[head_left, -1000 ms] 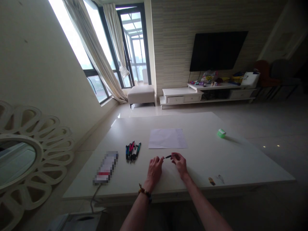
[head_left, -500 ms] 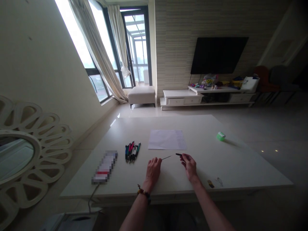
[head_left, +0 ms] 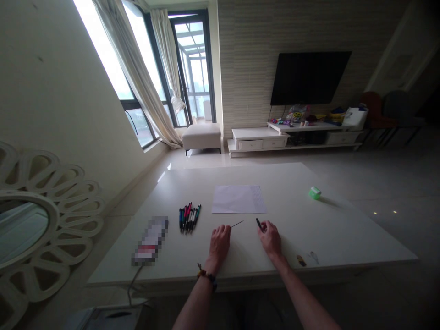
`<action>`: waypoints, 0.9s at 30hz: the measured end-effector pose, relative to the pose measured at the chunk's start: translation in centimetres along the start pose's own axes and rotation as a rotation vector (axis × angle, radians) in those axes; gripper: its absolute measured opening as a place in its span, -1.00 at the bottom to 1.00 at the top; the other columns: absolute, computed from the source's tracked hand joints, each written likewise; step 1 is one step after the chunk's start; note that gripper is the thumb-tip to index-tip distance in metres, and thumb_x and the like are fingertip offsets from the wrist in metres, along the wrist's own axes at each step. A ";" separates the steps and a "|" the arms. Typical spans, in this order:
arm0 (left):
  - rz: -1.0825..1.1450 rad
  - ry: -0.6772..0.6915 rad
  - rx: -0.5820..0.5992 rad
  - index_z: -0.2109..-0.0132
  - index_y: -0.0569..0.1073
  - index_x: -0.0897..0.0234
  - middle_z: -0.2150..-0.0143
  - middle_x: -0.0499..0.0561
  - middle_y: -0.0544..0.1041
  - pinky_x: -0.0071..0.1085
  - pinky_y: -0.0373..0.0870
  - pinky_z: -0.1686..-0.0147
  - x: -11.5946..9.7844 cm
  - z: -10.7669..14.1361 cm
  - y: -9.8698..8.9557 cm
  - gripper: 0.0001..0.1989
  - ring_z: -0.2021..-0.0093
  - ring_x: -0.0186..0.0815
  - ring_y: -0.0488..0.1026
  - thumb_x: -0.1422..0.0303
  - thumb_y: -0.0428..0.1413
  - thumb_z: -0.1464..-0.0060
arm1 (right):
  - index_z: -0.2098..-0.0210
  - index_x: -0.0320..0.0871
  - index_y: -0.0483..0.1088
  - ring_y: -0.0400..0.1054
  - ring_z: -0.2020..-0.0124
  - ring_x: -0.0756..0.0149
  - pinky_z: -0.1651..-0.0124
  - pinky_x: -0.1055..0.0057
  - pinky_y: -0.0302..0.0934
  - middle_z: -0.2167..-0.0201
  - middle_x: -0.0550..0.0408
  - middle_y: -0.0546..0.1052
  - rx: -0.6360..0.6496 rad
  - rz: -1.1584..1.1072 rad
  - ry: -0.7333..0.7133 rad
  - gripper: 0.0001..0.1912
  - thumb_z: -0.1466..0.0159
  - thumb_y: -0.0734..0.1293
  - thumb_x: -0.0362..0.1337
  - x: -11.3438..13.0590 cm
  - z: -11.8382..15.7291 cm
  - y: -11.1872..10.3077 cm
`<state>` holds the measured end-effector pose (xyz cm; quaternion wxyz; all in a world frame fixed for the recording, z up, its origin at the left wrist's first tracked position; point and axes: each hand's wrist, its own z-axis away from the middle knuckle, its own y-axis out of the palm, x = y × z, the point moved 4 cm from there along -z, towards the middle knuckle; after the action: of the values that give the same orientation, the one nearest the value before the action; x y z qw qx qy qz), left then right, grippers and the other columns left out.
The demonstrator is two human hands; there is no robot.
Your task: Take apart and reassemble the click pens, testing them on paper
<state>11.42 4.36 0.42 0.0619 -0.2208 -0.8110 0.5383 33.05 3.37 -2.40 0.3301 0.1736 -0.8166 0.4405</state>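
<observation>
My left hand (head_left: 219, 243) is closed over the table, pinching a thin dark pen refill (head_left: 237, 223) that points right and slightly up. In my right hand (head_left: 271, 239) a short black pen barrel (head_left: 258, 223) is held between thumb and fingers, its free end tilted up and to the left. A gap separates the refill's tip from the barrel. Left of my hands lies a bunch of several pens (head_left: 189, 217) in blue, pink, black and green. White paper sheets (head_left: 237, 200) lie just beyond my hands.
A pixelated box-like object (head_left: 151, 240) with a cable lies on the table's (head_left: 292, 183) left side. A green-and-white small container (head_left: 314, 193) stands at the right. Two small flat pieces, one dark and gold (head_left: 301, 260), one clear (head_left: 313, 257), lie near the front edge.
The black pen barrel in my right hand has turned from nearly level to steeply tilted, its free end up. My left hand keeps the refill almost in place.
</observation>
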 end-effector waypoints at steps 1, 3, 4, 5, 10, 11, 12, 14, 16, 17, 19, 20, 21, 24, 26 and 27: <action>0.003 -0.001 0.004 0.27 0.33 0.22 0.35 -0.03 0.38 -0.38 0.11 0.30 0.0 0.0 0.0 -0.83 0.33 -0.34 0.29 0.42 -0.15 -0.20 | 0.39 -0.13 0.35 0.30 0.32 0.17 0.23 0.32 0.18 0.44 -0.03 0.45 -0.006 0.005 -0.006 -0.74 -0.15 0.24 -0.06 0.1 0.0 -0.1; 0.012 -0.003 0.014 0.27 0.33 0.23 0.34 -0.03 0.38 -0.37 0.11 0.29 0.0 0.0 0.0 -0.82 0.33 -0.33 0.29 0.42 -0.15 -0.20 | 0.42 -0.13 0.37 0.29 0.30 0.16 0.19 0.30 0.18 0.42 -0.05 0.45 -0.023 -0.028 -0.007 -0.67 -0.15 0.23 0.02 0.4 0.1 -0.3; 0.016 -0.004 0.018 0.27 0.33 0.23 0.34 -0.03 0.38 -0.37 0.11 0.28 0.0 0.0 0.0 -0.82 0.32 -0.33 0.30 0.43 -0.15 -0.20 | 0.44 -0.13 0.38 0.29 0.31 0.16 0.18 0.29 0.18 0.41 -0.06 0.45 -0.025 -0.069 -0.001 -0.64 -0.15 0.22 0.05 0.8 0.2 -0.3; 0.019 -0.005 0.020 0.27 0.33 0.23 0.34 -0.02 0.38 -0.37 0.11 0.28 0.1 0.0 0.0 -0.82 0.32 -0.33 0.30 0.43 -0.16 -0.20 | 0.44 -0.13 0.39 0.30 0.32 0.17 0.19 0.29 0.18 0.41 -0.06 0.46 -0.019 -0.126 0.014 -0.61 -0.15 0.21 0.07 1.3 0.3 -0.3; 0.025 0.009 0.025 0.27 0.31 0.22 0.32 -0.03 0.38 -0.39 0.12 0.26 0.0 0.1 0.1 -0.82 0.32 -0.34 0.29 0.45 -0.17 -0.20 | 0.45 -0.19 0.43 0.29 0.58 0.31 0.51 0.40 0.16 0.55 0.01 0.48 0.206 -0.584 0.260 -0.52 -0.03 0.29 0.15 4.7 1.0 2.4; 0.025 0.012 0.029 0.27 0.31 0.22 0.32 -0.03 0.38 -0.39 0.12 0.27 0.0 0.1 0.1 -0.82 0.32 -0.34 0.29 0.45 -0.16 -0.20 | 0.47 -0.20 0.42 0.25 0.65 0.36 0.60 0.44 0.10 0.57 0.03 0.48 0.257 -0.676 0.320 -0.51 0.00 0.30 0.16 5.4 1.1 3.1; 0.024 0.016 0.034 0.26 0.31 0.21 0.32 -0.04 0.37 -0.40 0.12 0.27 0.0 0.1 0.1 -0.83 0.32 -0.34 0.29 0.45 -0.16 -0.20 | 0.50 -0.20 0.42 0.21 0.69 0.41 0.66 0.47 0.03 0.59 0.05 0.47 0.291 -0.754 0.372 -0.50 0.03 0.32 0.16 6.0 1.2 3.7; 0.018 0.025 0.045 0.24 0.32 0.21 0.32 -0.04 0.37 -0.40 0.12 0.28 0.1 0.1 0.2 -0.83 0.32 -0.34 0.29 0.46 -0.15 -0.19 | 0.53 -0.21 0.40 0.17 0.73 0.47 0.71 0.51 -0.04 0.60 0.07 0.47 0.305 -0.858 0.450 -0.52 0.08 0.35 0.14 6.7 1.3 4.6; 0.013 0.033 0.053 0.23 0.32 0.21 0.32 -0.03 0.37 -0.40 0.12 0.28 0.1 0.1 0.3 -0.83 0.32 -0.34 0.29 0.47 -0.15 -0.19 | 0.55 -0.21 0.39 0.19 0.72 0.48 0.71 0.53 -0.04 0.60 0.07 0.47 0.289 -0.910 0.490 -0.55 0.09 0.38 0.10 6.9 1.3 5.0; 0.012 0.034 0.055 0.23 0.32 0.21 0.31 -0.03 0.37 -0.39 0.12 0.28 0.1 0.1 0.3 -0.82 0.32 -0.34 0.29 0.47 -0.15 -0.19 | 0.55 -0.21 0.39 0.20 0.71 0.48 0.71 0.54 -0.03 0.60 0.07 0.47 0.286 -0.928 0.496 -0.56 0.09 0.39 0.08 6.9 1.3 5.2; 0.009 0.034 0.058 0.23 0.32 0.20 0.31 -0.04 0.37 -0.39 0.11 0.28 0.1 0.1 0.3 -0.82 0.32 -0.34 0.29 0.48 -0.15 -0.18 | 0.52 -0.22 0.39 0.22 0.69 0.48 0.70 0.55 -0.02 0.59 0.07 0.46 0.288 -0.955 0.494 -0.59 0.06 0.39 0.05 6.7 1.3 5.3; 0.007 0.032 0.059 0.23 0.32 0.20 0.31 -0.04 0.37 -0.39 0.11 0.29 0.1 0.1 0.2 -0.83 0.32 -0.34 0.29 0.48 -0.15 -0.18 | 0.50 -0.22 0.40 0.22 0.68 0.48 0.69 0.56 -0.02 0.58 0.07 0.46 0.281 -0.963 0.495 -0.60 0.05 0.39 0.04 6.6 1.3 5.3; 0.005 0.030 0.059 0.23 0.32 0.20 0.31 -0.04 0.38 -0.39 0.11 0.29 0.1 0.1 0.2 -0.83 0.32 -0.34 0.29 0.48 -0.15 -0.18 | 0.48 -0.22 0.40 0.23 0.68 0.48 0.69 0.56 -0.01 0.57 0.07 0.46 0.267 -0.965 0.499 -0.59 0.04 0.38 0.04 6.3 1.2 5.3; 0.002 0.023 0.059 0.23 0.32 0.21 0.32 -0.04 0.38 -0.39 0.11 0.29 0.0 0.0 0.1 -0.82 0.32 -0.34 0.29 0.48 -0.15 -0.19 | 0.43 -0.22 0.40 0.24 0.68 0.46 0.69 0.55 -0.01 0.56 0.06 0.47 0.202 -0.917 0.508 -0.58 0.02 0.35 0.05 5.2 0.4 4.5; 0.001 0.020 0.059 0.23 0.33 0.21 0.33 -0.03 0.38 -0.39 0.11 0.28 0.0 0.0 0.2 -0.81 0.33 -0.34 0.29 0.47 -0.16 -0.19 | 0.44 -0.22 0.39 0.23 0.69 0.43 0.68 0.53 0.01 0.57 0.05 0.47 0.159 -0.804 0.468 -0.58 0.00 0.32 0.06 4.0 -0.8 3.4; 0.002 0.017 0.058 0.23 0.33 0.21 0.33 -0.03 0.38 -0.39 0.11 0.28 0.1 0.0 0.2 -0.81 0.32 -0.33 0.29 0.47 -0.16 -0.19 | 0.47 -0.22 0.39 0.24 0.69 0.41 0.66 0.51 0.03 0.59 0.05 0.47 0.147 -0.714 0.430 -0.58 -0.01 0.31 0.06 3.1 -1.5 2.6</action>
<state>11.41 4.40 0.23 0.0748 -0.2244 -0.7942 0.5597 29.83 6.06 -1.24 0.6115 0.3731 -0.5840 0.3817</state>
